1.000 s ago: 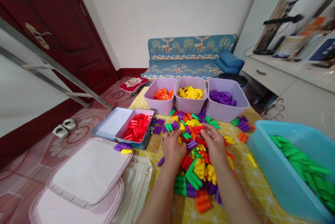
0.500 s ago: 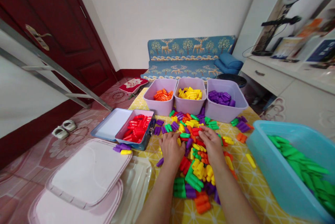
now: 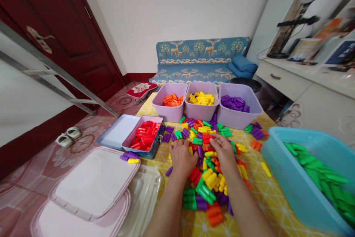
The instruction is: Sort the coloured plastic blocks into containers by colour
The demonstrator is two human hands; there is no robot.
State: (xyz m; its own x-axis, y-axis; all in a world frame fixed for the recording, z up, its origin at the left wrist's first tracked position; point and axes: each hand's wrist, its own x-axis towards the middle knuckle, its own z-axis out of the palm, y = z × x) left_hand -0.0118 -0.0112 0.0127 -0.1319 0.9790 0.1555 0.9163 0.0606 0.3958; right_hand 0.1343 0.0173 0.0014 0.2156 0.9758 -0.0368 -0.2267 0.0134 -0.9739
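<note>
Low over a loose heap of coloured plastic tube blocks, both my hands work side by side. My left hand (image 3: pixel 183 158) is curled at the heap's left side, beside a purple block (image 3: pixel 200 154); what lies under its fingers is mostly hidden. My right hand (image 3: pixel 224 152) has its fingertips closed at the edge of a red block (image 3: pixel 206 139). A green block (image 3: pixel 197 141) lies between the hands. Nearer me are yellow blocks (image 3: pixel 211 180), a green block (image 3: pixel 205 191) and an orange block (image 3: pixel 214 215).
Behind the heap stand lilac bins of orange (image 3: pixel 169 114), yellow (image 3: pixel 201 113) and purple blocks (image 3: pixel 239 120). A tin box (image 3: pixel 152 152) with red blocks is left; a blue tub (image 3: pixel 288 185) with green ones is right. Pale lids (image 3: pixel 97 181) lie at left.
The green block between my hands has turned, showing two tubes instead of one. The red block by my right fingers has shifted slightly left. Small blocks beneath my hands have moved.
</note>
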